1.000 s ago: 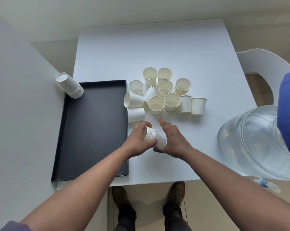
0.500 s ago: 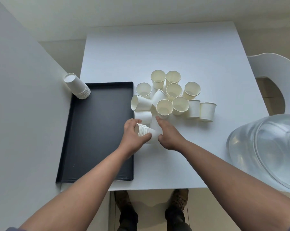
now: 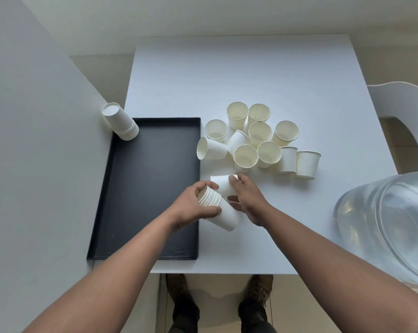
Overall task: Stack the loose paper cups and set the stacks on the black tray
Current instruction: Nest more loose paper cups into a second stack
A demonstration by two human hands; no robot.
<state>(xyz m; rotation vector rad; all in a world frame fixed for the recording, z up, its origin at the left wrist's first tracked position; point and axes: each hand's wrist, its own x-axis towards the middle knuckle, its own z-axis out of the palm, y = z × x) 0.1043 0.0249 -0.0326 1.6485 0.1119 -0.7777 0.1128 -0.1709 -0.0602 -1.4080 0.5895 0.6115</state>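
Observation:
My left hand grips a tilted stack of white paper cups by its rims, just right of the black tray. My right hand closes its fingers on a single cup lying on its side behind the stack. Several loose cups stand or lie in a cluster farther back on the white table. An upside-down finished stack stands at the tray's far left corner.
A large clear water bottle lies at the right edge of the table. A white chair stands beyond it. A grey wall runs along the left of the tray. My shoes show below the table's near edge.
My right hand has shifted from the stack's base to the lying cup behind it and taken hold of it. The left hand keeps the stack, tilted a little more.

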